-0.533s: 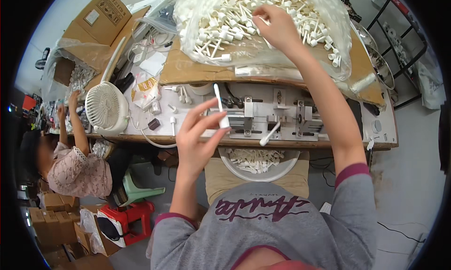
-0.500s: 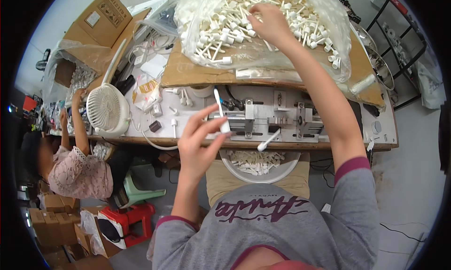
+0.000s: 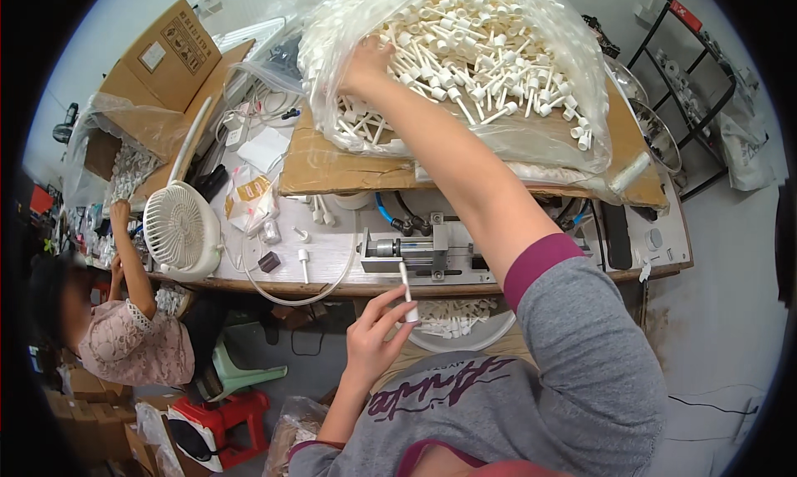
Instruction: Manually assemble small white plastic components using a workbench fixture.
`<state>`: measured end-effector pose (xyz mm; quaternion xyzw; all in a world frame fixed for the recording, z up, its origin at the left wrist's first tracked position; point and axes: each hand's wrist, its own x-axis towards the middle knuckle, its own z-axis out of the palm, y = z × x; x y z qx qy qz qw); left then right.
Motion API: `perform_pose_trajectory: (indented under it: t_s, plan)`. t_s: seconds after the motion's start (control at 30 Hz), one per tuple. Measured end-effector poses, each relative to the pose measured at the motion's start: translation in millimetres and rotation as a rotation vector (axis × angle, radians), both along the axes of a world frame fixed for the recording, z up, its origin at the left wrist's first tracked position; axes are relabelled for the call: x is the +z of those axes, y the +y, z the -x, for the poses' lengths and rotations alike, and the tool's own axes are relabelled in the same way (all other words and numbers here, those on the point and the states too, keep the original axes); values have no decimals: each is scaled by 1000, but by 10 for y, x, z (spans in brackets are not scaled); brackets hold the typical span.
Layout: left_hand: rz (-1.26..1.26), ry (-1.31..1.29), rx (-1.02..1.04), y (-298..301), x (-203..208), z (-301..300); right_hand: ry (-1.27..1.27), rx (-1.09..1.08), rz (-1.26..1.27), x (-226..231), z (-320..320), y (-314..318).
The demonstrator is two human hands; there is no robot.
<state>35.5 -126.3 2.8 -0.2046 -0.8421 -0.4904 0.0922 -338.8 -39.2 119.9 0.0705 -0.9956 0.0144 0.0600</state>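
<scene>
Right hand (image 3: 368, 63) shifted leftward across capped sticks (image 3: 486, 49); left hand (image 3: 375, 344) lower.

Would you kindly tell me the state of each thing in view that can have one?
Left hand: pinched shut
White stick: held near its wide end
Right hand: at the plastic bag opening; grip unclear
Plastic bag: open, heavily filled
Basin: holding white pieces
Fan: upright; spinning unclear
Cardboard box: open, flap raised

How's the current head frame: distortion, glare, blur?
Head view: black fisheye rim in the corners, bench edge bowed; head view: pale sheen on the bag; head view: right hand looks softer than left hand, film or motion, can't tell which.
</scene>
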Motion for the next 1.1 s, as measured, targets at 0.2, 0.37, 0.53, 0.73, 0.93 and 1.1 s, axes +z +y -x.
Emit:
perform_pose_trajectory:
  t_s: [0.2, 0.37, 0.53, 0.73, 0.93, 1.1]
  plan:
    - [9, 148, -145, 242, 77, 169, -63, -119, 60, -31, 76, 85]
    - [-77, 82, -198, 349, 65, 228, -190, -90, 132, 56, -46, 146]
    - [-79, 93, -266, 499, 47, 260, -200, 62, 101, 177, -379, 357]
    - [-34, 181, -324, 688, 61, 302, -179, 297, 45, 74, -399, 951]
    - [-2, 183, -256, 750, 51, 339, -204, 436, -74, 155, -541, 1401]
    - [30, 190, -215, 976, -83, 448, -116, 496, 2, 18, -392, 1983]
